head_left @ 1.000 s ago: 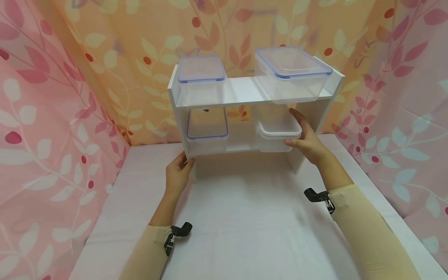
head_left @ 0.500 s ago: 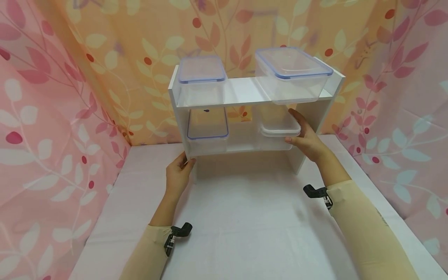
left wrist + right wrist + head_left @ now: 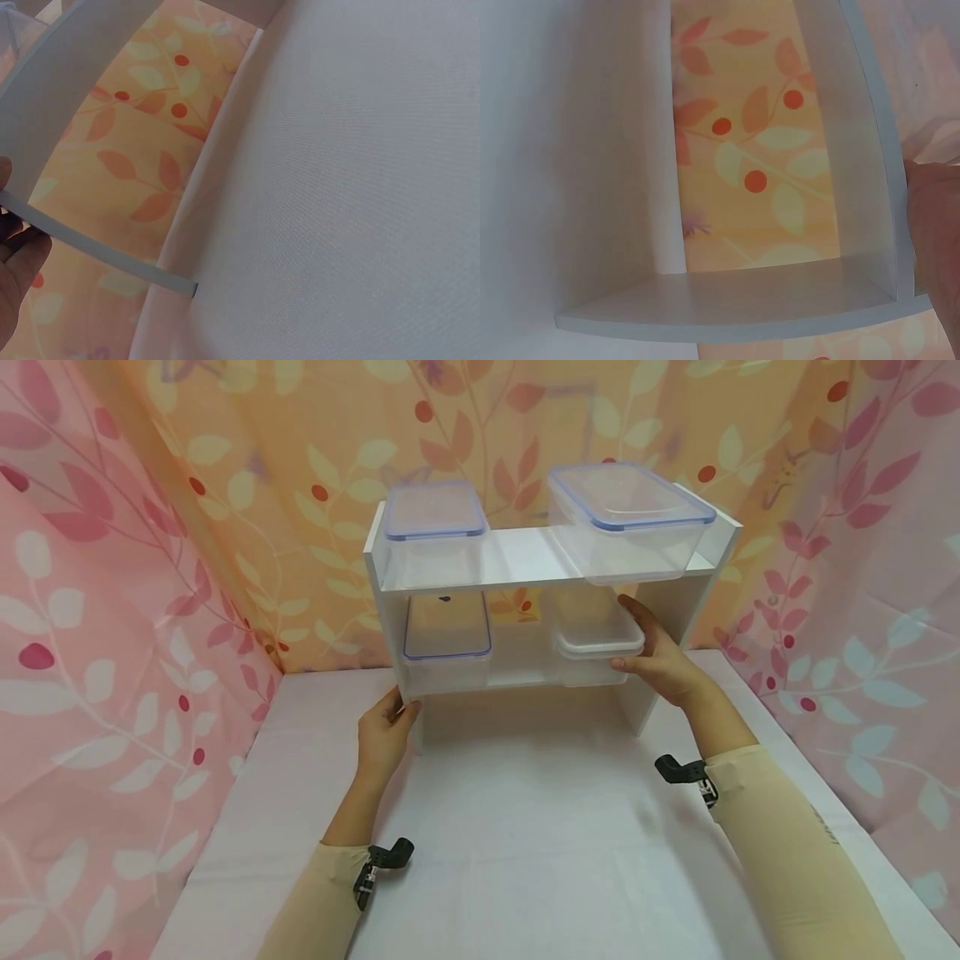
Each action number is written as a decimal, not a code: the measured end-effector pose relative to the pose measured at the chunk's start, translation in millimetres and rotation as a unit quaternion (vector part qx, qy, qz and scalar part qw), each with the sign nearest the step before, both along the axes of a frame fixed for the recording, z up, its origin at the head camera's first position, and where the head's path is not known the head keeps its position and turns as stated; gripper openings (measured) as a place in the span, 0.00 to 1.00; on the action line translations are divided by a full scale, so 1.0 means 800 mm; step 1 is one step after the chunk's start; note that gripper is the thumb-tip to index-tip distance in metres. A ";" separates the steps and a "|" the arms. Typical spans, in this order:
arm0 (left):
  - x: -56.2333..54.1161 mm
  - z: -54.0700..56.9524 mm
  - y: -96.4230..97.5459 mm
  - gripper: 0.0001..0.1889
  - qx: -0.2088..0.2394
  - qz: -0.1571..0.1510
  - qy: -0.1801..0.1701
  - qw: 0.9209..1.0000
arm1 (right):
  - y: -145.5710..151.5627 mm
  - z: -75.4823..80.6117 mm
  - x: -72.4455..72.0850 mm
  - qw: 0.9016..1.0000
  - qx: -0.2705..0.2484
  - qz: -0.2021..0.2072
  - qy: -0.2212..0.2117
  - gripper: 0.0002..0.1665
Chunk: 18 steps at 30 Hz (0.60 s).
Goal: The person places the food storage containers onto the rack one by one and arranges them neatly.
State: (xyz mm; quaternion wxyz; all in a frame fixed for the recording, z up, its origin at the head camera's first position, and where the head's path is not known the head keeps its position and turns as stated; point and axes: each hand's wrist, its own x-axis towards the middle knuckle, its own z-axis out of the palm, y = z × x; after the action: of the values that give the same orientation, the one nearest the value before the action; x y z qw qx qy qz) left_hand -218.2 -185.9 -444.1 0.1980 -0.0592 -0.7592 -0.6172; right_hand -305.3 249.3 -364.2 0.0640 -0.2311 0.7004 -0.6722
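Observation:
A white two-level shelf [image 3: 517, 556] stands on the table. My left hand [image 3: 381, 739] holds the lower front edge of its left side panel [image 3: 112, 256] between thumb and fingers. On the lower level at the right, my right hand [image 3: 663, 660] grips a clear plastic food container with a white lid [image 3: 596, 647] by its right side, thumb at the front. That container's base overlaps the shelf's front edge in the head view. In the right wrist view, the right hand [image 3: 936, 217] shows beside the lower shelf board, its fingertips out of sight.
A blue-rimmed clear container [image 3: 446, 635] sits on the lower level at the left. Above are a smaller blue-rimmed container [image 3: 435, 531] at the left and a larger one [image 3: 633, 522] at the right. Patterned curtains [image 3: 315, 435] enclose the white-covered table [image 3: 510, 852].
The white-lidded container has slid very slightly back into the shelf with my right hand on it. My left hand keeps its hold on the side panel.

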 end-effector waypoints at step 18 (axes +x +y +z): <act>0.001 0.000 0.000 0.22 0.001 -0.002 0.007 1.000 | 0.002 0.004 -0.001 0.999 0.045 -0.002 -0.008 0.63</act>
State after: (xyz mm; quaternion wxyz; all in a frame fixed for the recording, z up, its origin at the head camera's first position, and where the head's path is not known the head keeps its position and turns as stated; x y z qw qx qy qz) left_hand -217.0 -185.7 -443.7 0.2024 -0.0650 -0.7570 -0.6179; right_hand -306.1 250.9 -360.9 0.0787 -0.2211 0.7298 -0.6422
